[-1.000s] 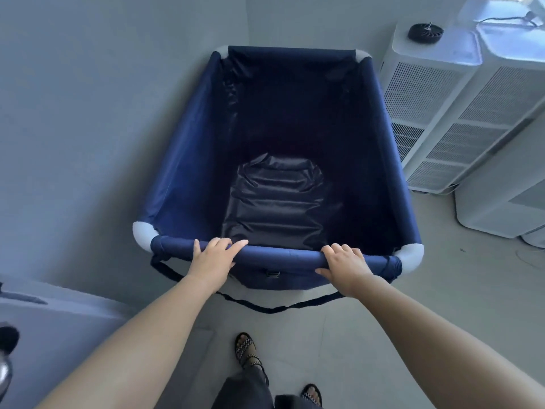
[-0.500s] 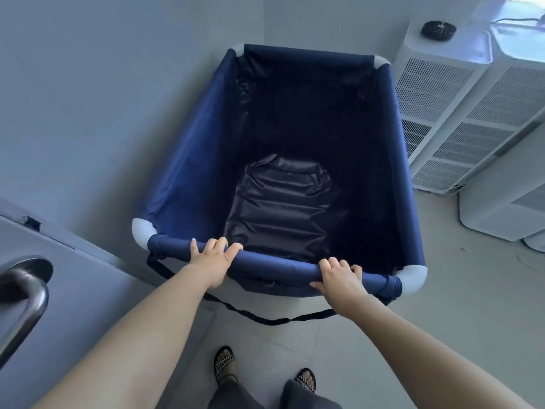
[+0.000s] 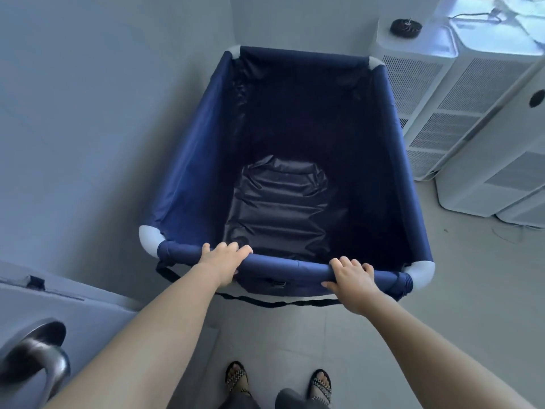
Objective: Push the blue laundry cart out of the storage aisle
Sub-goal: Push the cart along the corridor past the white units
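Observation:
The blue laundry cart (image 3: 188, 172) stands straight ahead, a deep navy fabric bin with white corner joints. Its far end sits in the corner of the grey walls, its left side close along the wall. Inside there is only dark, creased lining. My left hand (image 3: 222, 261) is wrapped over the near top rail, left of centre. My right hand (image 3: 352, 278) grips the same rail nearer the right corner. A black strap hangs in a loop under the rail.
White ventilated appliance units (image 3: 448, 113) line the right side, close to the cart's right wall. A grey door with a metal lever handle (image 3: 41, 361) is at my lower left. Pale tiled floor (image 3: 472, 290) stretches to the right, and my sandalled feet (image 3: 236, 376) are below.
The cart's near rail has shifted to the right and slightly nearer to me. The door and its handle have come into view at lower left. Both hands have kept their grip.

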A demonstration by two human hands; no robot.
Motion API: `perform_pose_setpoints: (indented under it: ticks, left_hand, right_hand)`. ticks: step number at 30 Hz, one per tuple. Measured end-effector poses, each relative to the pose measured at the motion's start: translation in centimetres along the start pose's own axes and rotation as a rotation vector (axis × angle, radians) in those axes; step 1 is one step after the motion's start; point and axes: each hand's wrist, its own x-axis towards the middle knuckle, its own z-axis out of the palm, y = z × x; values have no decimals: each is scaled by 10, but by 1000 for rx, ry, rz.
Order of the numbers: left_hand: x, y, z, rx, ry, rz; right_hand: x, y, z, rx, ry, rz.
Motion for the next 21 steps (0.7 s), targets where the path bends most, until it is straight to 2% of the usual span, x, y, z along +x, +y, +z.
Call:
perform_pose_setpoints:
  ticks: [7,11,21]
  left_hand:
    - [18,-36,-16,47,39,32]
    - [26,-45,-15,74,90,46]
    - [40,-48,-18,76,93,45]
  right_hand:
    - [8,-25,2,63,68,130]
    - [12,-36,3,89,59,148]
    - [18,-32,1,169,50,133]
